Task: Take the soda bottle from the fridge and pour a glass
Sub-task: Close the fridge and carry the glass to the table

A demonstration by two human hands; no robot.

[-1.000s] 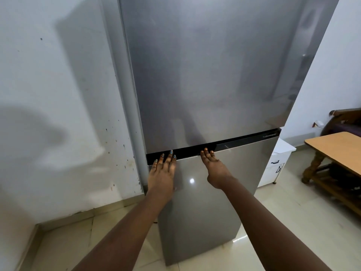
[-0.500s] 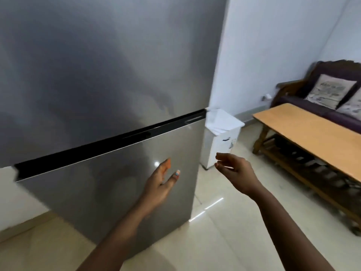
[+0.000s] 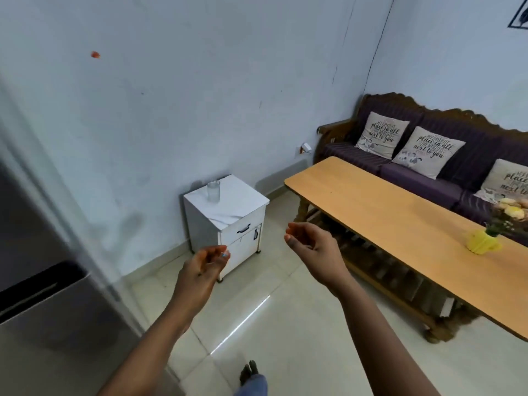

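A clear drinking glass [image 3: 213,191] stands upright on a small white cabinet [image 3: 243,221] against the wall. The steel fridge [image 3: 37,304] fills the left edge, both doors closed. My left hand [image 3: 204,267] hangs in the air in front of the cabinet, fingers loosely curled, holding nothing. My right hand [image 3: 310,244] floats to its right, also loosely curled and empty. No soda bottle is in sight.
A long wooden table [image 3: 400,224] runs along the right with a yellow flower pot [image 3: 483,243] on it. Behind it stands a purple sofa [image 3: 423,178] with cushions. Pale floor tiles [image 3: 285,338] lie between fridge and table. My foot [image 3: 250,372] shows at the bottom.
My head has turned right, away from the fridge. Both hands have come off the fridge door and now hang free. The cabinet with the glass has come into view.
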